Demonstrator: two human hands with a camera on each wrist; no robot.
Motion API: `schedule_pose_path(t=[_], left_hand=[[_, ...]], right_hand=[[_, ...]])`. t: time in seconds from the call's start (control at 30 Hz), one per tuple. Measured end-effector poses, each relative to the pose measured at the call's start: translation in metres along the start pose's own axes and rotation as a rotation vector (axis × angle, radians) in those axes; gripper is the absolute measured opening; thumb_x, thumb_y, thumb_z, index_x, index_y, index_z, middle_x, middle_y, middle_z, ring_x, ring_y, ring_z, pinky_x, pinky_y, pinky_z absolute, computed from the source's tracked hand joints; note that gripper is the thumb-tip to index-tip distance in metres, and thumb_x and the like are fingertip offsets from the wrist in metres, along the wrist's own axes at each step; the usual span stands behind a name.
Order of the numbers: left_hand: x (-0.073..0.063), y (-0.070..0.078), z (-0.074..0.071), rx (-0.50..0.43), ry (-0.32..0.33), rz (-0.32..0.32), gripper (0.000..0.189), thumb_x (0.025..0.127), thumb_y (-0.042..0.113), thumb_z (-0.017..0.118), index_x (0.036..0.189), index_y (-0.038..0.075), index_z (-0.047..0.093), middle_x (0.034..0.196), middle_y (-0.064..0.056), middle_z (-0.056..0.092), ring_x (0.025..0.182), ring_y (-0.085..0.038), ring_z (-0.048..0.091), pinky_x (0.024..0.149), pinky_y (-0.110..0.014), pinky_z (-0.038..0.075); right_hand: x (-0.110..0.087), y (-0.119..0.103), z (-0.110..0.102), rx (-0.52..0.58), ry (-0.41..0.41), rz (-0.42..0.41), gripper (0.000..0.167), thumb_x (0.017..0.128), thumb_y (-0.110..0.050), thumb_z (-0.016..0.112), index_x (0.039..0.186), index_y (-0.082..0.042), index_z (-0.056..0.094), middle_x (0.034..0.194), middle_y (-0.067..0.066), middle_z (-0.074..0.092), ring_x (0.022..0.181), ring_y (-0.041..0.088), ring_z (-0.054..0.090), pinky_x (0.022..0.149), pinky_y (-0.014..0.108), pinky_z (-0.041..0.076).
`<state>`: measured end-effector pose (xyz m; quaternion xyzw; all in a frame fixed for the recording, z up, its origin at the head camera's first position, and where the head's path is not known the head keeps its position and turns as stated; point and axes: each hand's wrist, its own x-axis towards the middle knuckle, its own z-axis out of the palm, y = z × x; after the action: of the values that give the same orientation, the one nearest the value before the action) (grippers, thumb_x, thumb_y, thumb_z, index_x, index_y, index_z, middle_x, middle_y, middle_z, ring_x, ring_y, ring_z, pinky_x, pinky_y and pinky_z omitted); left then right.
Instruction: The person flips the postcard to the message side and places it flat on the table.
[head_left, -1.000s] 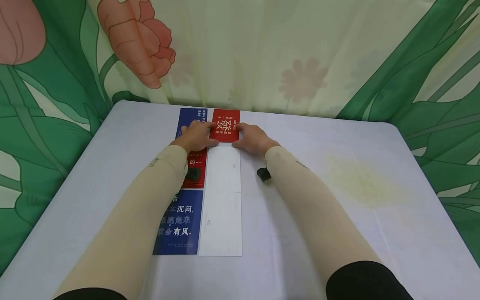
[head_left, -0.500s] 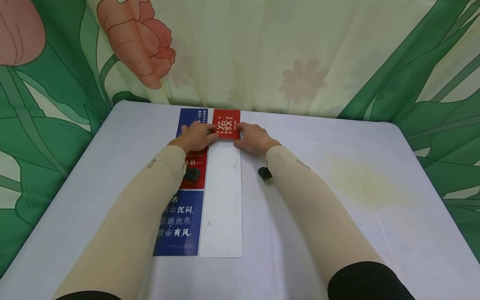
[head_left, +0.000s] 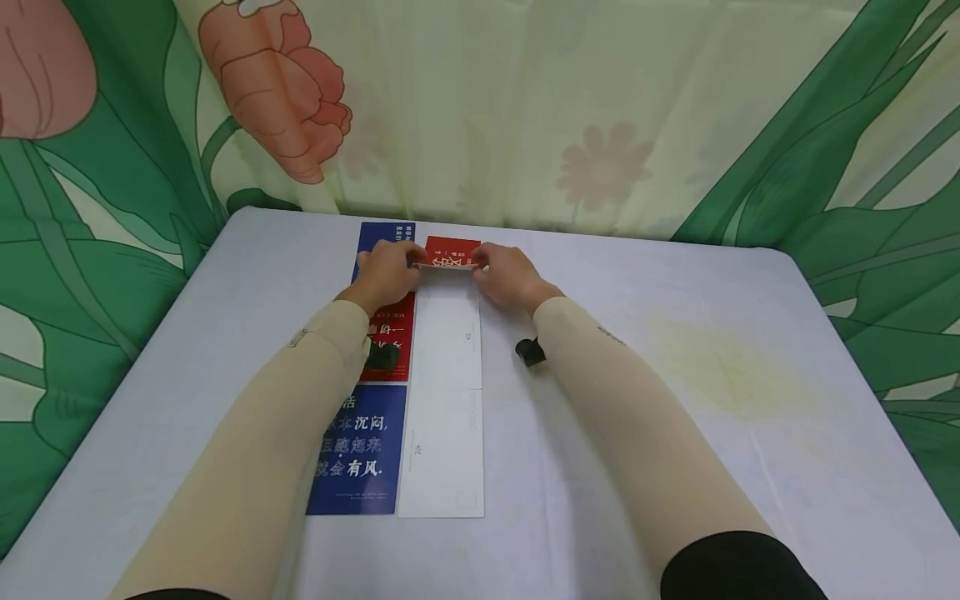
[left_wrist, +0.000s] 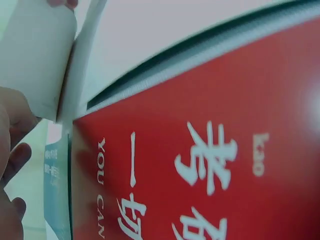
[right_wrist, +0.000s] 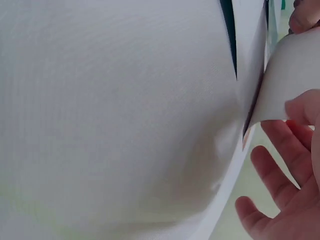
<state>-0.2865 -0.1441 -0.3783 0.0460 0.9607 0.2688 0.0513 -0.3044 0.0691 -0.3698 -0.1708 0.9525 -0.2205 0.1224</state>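
At the far edge of the table, a red card (head_left: pixel 453 247) with white lettering is raised along its near side. My left hand (head_left: pixel 384 271) pinches its left near corner. The right near corner is pinched by my right hand (head_left: pixel 512 275), whose other fingers spread loosely in the right wrist view. Both wrist views show the card's curved white underside (left_wrist: pixel 35 57). Directly in front of it lie two white-faced cards, one farther (head_left: pixel 448 333) and one nearer (head_left: pixel 444 454), end to end.
Left of the white cards runs a column of a far blue card (head_left: pixel 384 236), a red card (head_left: pixel 396 333) partly under my left forearm, and a near blue card (head_left: pixel 360 454). The white-covered table (head_left: pixel 637 467) meets a floral curtain (head_left: pixel 480 108) at the back.
The red card lay nearly flat between my hands. Its near edge has come up and tilted away, so less of its printed face shows. The other cards have stayed in place.
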Motion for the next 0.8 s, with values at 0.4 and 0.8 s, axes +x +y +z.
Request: schedule_pose_path(t=[0.4,0.8], left_hand=[[-0.003,0.007,-0.004,-0.158,0.064,0.022,0.031,0.097,0.011,0.061,0.128,0.01,0.06,0.127,-0.011,0.062,0.123,-0.028,0.049,0.106,-0.05,0.029],[-0.009,0.023,-0.016,-0.427,0.185,0.053,0.033,0.101,0.006,0.054,0.132,-0.001,0.043,0.116,-0.015,0.054,0.108,-0.028,0.052,0.095,-0.038,0.049]], right_hand=[[-0.005,-0.005,-0.004,0.137,0.212,-0.051,0.029,0.096,-0.008,0.054,0.124,-0.005,0.059,0.11,0.009,0.063,0.102,0.024,0.056,0.095,0.035,0.044],[-0.009,-0.011,-0.009,0.401,0.447,-0.1,0.032,0.097,-0.006,0.056,0.128,0.001,0.048,0.108,0.01,0.062,0.101,0.024,0.066,0.088,0.035,0.051]])
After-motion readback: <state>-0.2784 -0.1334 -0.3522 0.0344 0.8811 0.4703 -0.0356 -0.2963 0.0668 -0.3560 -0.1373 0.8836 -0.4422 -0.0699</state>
